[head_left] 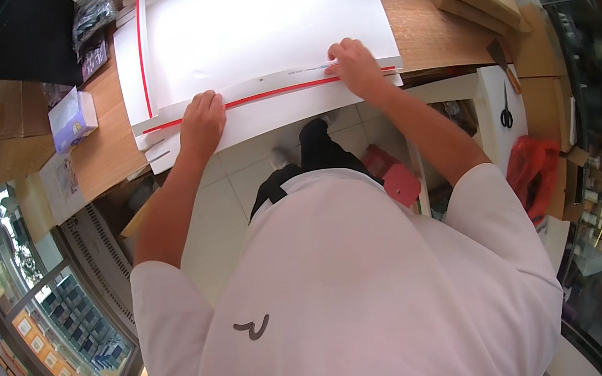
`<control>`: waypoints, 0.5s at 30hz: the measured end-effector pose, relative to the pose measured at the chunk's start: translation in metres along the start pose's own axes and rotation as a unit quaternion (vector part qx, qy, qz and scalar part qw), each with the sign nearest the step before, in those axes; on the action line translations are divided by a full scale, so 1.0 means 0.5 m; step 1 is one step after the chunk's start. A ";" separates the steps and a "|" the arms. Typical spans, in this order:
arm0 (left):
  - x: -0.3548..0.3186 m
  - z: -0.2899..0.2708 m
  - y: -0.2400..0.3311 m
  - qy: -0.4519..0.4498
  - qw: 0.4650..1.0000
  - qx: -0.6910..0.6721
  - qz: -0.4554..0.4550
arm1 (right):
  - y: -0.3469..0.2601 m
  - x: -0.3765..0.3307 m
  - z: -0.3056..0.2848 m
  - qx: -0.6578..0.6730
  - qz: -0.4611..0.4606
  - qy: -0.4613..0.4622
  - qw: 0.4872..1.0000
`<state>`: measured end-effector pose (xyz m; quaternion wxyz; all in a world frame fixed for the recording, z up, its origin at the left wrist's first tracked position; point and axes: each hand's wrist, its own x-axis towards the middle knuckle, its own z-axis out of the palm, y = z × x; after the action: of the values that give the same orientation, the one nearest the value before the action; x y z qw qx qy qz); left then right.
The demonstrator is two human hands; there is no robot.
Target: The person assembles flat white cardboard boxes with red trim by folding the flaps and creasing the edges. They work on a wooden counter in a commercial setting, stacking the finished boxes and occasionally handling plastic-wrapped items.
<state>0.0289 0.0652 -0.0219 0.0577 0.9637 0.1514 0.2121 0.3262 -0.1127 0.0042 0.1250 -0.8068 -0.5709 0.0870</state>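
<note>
in the head view, the white board (253, 24) lies on the table (415, 15), a red strip (271, 94) along its near side. your left hand (204, 125) and right hand (358, 69) touch that side, fingers curled; whether either grips it, i cannot tell.

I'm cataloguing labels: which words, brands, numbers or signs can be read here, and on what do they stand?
None can be read.
White sheet: tiny print near the right hand, too small.
Purple-and-white box: any print too blurred.
White T-shirt: dark curved mark, no legible word.
</note>
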 end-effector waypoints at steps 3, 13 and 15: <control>0.021 -0.009 0.037 -0.002 0.999 0.030 0.012 | -0.032 -0.030 0.074 0.046 -0.093 0.062 0.993; 0.051 0.022 0.033 -0.117 0.989 0.053 0.076 | -0.162 0.003 0.104 0.070 -0.203 0.131 0.968; 0.072 0.017 0.050 -0.169 0.981 0.069 0.061 | -0.161 0.013 0.128 0.070 -0.224 0.117 0.965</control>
<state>0.0702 0.0526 -0.0113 0.0022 0.9948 0.0945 0.0381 0.2380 -0.0744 -0.0328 0.2637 -0.6523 -0.7106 0.0018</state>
